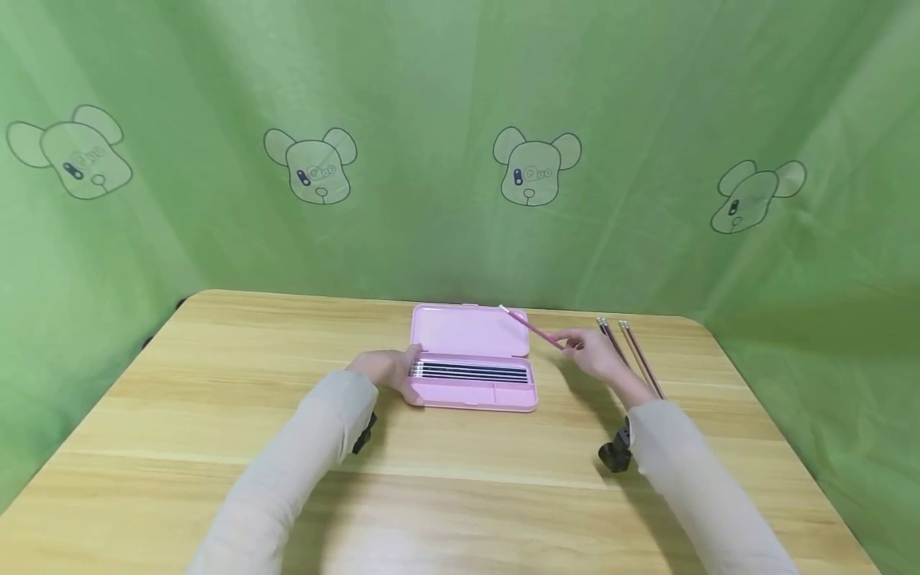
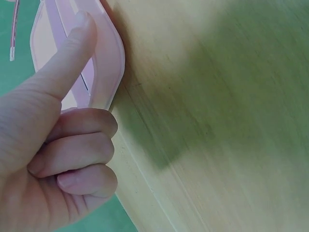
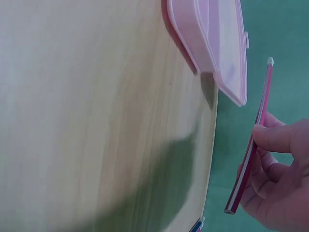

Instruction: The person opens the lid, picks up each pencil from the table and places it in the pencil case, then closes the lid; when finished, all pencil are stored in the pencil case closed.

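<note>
A pink pencil case (image 1: pixel 474 399) lies with its lid raised at the back, and several dark pencils (image 1: pixel 474 373) fill its rear compartment side by side. My left hand (image 1: pixel 384 369) holds the case's left end. In the left wrist view its thumb (image 2: pixel 72 53) reaches over the case while the other fingers curl below. To the right of the case, my right hand (image 1: pixel 592 353) pinches a red pencil (image 3: pixel 251 150) above the table. The pencil's white-tipped end points up and left toward the open lid (image 1: pixel 470 331).
Several more pencils (image 1: pixel 640 355) lie on the wooden table (image 1: pixel 446 495), right of the case and partly behind the right forearm. A green curtain (image 1: pixel 431 239) with printed bear heads hangs along the back and both sides.
</note>
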Demonstrator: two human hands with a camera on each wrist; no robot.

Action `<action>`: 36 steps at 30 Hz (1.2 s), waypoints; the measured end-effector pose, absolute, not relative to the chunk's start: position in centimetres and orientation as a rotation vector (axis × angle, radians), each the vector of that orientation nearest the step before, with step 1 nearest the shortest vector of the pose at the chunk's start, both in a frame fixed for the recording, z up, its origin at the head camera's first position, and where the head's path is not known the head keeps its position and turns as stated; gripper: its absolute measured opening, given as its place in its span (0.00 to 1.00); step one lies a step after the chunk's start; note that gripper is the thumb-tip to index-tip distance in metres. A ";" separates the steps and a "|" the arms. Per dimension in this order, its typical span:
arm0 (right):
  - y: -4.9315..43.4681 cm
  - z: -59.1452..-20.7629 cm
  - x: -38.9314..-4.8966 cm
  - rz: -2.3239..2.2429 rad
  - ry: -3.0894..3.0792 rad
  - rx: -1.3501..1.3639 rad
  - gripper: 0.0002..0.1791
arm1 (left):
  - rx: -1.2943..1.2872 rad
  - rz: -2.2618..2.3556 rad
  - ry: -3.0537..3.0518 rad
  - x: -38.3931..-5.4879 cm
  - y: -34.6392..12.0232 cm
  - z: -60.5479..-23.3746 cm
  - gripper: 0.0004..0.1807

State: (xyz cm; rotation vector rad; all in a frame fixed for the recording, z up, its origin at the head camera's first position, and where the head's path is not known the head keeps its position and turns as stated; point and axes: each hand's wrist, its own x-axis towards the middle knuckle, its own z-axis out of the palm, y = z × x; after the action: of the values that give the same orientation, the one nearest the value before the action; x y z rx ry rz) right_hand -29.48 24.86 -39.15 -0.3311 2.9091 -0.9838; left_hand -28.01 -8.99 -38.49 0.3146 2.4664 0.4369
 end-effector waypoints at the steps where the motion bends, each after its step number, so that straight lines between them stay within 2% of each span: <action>1: 24.6 -39.2 -29.5 -0.991 2.904 -0.351 0.17 | 0.314 0.434 2.467 -28.0 -9.0 -38.5 0.61; 8: 23.0 -39.9 -29.7 -0.924 2.908 -0.465 0.15 | 0.308 0.441 2.467 -28.1 -9.0 -38.6 0.61; 17: 19.9 -40.3 -29.9 -0.756 2.868 -0.797 0.12 | 0.315 0.438 2.480 -28.4 -9.0 -38.8 0.61; 26: 16.9 -40.6 -30.4 -0.562 2.901 -0.984 0.12 | 0.317 0.428 2.488 -28.5 -9.1 -38.9 0.61; 36: 14.9 -41.2 -30.9 -0.448 2.925 -0.955 0.14 | 0.312 0.414 2.497 -28.5 -9.1 -39.1 0.61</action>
State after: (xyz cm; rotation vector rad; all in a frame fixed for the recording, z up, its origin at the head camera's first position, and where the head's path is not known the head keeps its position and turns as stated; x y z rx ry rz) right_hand -30.91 14.86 -41.24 -0.9553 2.9246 -0.4483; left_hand -28.54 -9.08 -39.07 0.3122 2.4970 0.4144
